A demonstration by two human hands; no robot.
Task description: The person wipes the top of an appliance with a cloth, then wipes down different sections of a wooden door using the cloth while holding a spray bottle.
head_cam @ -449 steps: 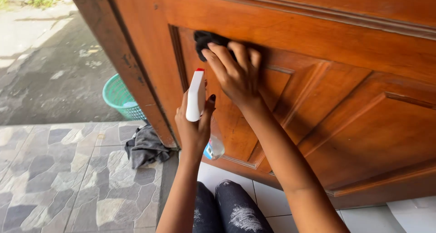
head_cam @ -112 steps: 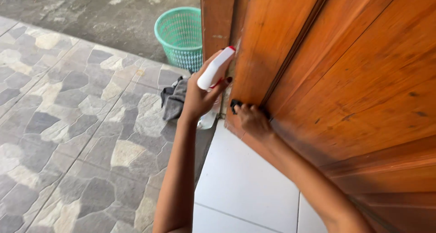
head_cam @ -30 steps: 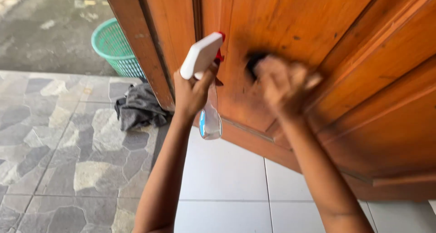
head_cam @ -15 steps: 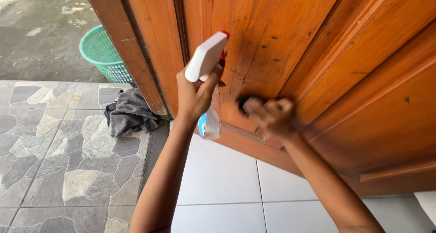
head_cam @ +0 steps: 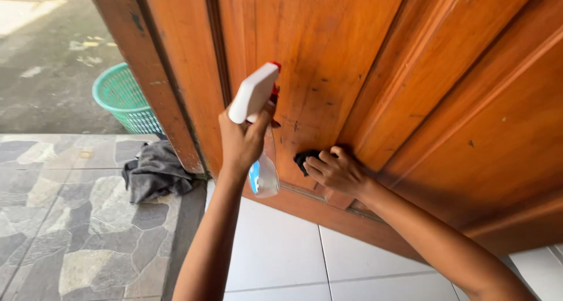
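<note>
The left hand [head_cam: 243, 139] is closed around the neck of a spray bottle [head_cam: 260, 131] and holds it upright in the air, just in front of the wooden door [head_cam: 375, 72]. The bottle has a white spray head with a red part at the nozzle, and its clear body hangs below the fist. I cannot tell how much liquid is inside. The right hand [head_cam: 335, 172] presses a dark cloth [head_cam: 304, 158] against the low part of the door, with the fingers bent over it, so only a small piece of the cloth shows at the fingertips.

To the left, a green plastic basket [head_cam: 120, 95] stands outside on the ground; the door frame [head_cam: 152, 72] covers one side of it, and what is in it cannot be seen. A grey rag [head_cam: 155, 172] lies crumpled on the stone paving [head_cam: 64, 219], just beside the foot of the frame.

The top of the door is cut off by the picture edge, and both arms are cut off at the bottom. Below the door there are white floor tiles [head_cam: 275, 254], which lie open between the two arms.
</note>
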